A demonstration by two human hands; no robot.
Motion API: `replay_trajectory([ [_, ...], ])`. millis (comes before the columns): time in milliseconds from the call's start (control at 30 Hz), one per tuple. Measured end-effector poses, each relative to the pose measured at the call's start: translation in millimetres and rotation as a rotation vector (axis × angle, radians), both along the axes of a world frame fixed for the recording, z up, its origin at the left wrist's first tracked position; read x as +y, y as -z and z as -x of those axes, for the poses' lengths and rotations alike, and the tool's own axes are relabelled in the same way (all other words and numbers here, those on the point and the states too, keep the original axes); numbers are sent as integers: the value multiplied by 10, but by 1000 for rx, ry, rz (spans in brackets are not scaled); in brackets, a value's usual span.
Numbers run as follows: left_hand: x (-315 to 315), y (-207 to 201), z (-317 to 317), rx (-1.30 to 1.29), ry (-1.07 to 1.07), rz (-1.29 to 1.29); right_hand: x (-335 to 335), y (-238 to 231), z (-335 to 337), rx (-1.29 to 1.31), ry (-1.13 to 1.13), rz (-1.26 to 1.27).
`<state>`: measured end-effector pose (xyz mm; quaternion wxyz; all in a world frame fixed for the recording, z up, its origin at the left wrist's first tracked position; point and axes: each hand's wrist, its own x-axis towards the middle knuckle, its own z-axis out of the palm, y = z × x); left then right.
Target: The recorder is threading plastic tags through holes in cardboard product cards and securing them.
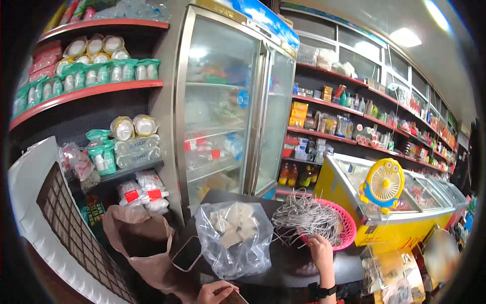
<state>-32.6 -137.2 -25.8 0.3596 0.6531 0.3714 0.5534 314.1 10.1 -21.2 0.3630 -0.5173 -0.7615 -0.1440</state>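
A tangled heap of thin grey cords fills a pink plastic basket and spills over its left side. My right hand, with a black band on the wrist, is at the heap's near edge, its fingertips closed on some cord ends. Low in the picture, my left hand has its fingers bent together beside a brown edge; what they hold, if anything, is hidden. Between the hands and farther off, a clear plastic bag holds pale, flat pieces. To its left lies a phone with a light rim.
The dark table carries bag and basket. At left stand a brown open sack and a white-framed lattice panel. Behind are a glass-door fridge, stocked shelves and a yellow chest freezer with a small fan.
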Motion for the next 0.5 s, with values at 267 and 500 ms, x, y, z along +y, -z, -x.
replay_trajectory([
  [267,107,59,66,-18,40,116,-215,-176,228,298,-99,-140],
  [500,459,-176,-148,114,-122,-69,-851,-399,765,936,-566,317],
])
